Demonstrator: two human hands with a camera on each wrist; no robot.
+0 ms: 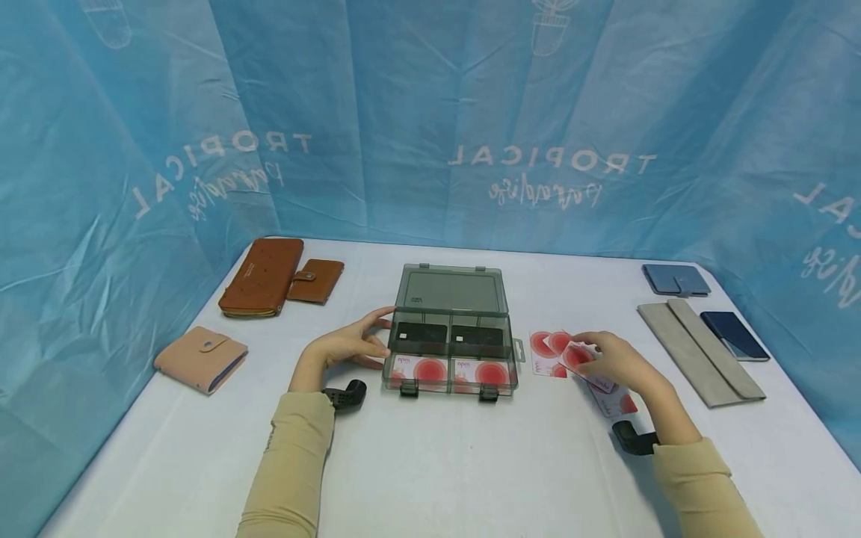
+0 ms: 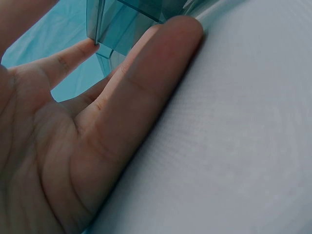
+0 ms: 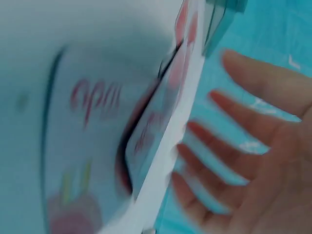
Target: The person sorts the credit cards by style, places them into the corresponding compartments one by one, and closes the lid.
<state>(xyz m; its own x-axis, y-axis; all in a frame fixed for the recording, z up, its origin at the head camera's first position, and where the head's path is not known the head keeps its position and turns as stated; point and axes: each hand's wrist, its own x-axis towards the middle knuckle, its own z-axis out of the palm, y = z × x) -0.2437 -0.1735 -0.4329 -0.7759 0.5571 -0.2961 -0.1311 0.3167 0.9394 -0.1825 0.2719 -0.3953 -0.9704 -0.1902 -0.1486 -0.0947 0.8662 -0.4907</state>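
A translucent green compartment box (image 1: 386,377) lies on the table with its lid (image 1: 454,288) swung back. Black cards (image 1: 477,336) lie in its two rear compartments, and white cards with red circles (image 1: 420,370) in the two front ones. My left hand (image 1: 346,345) touches the box's left side with extended fingers. To the right of the box, several loose red-and-white cards (image 1: 540,355) lie overlapping. Over them is my right hand (image 1: 619,364). In the right wrist view its spread, blurred fingers (image 3: 234,151) stand apart from the cards (image 3: 97,126), with nothing held.
At the left are a brown zip wallet (image 1: 262,276), a small brown card holder (image 1: 316,280) and a pinkish-tan wallet (image 1: 200,359). A blue wallet (image 1: 676,279), a long grey wallet (image 1: 699,351) and a dark navy wallet (image 1: 733,335) lie at the right. A blue curtain (image 1: 417,127) hangs behind the table.
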